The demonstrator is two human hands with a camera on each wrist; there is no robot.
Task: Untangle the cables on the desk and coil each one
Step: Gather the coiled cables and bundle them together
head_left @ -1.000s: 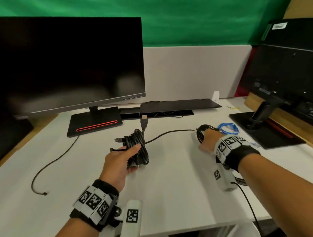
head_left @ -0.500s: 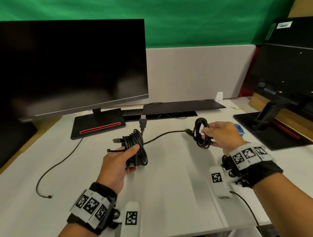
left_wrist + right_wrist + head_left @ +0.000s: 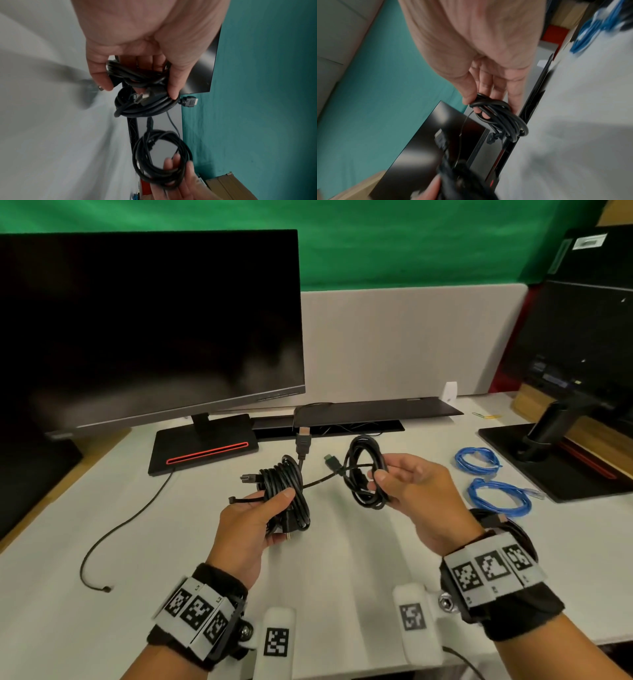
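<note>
Fingers (image 3: 289, 494) of the left hand (image 3: 253, 522) clench the thick black coil (image 3: 291, 498); right hand (image 3: 414, 494) pinches the thin black coil (image 3: 364, 474). Risk: the strand (image 3: 320, 481) linking them snags, loosening loops.

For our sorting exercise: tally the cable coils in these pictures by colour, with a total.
Black coils: 3, one in the left hand, one in the right hand, one partly hidden behind the right wrist.
Blue coils: 2, far and near, both on the desk.
Total: 5
</note>
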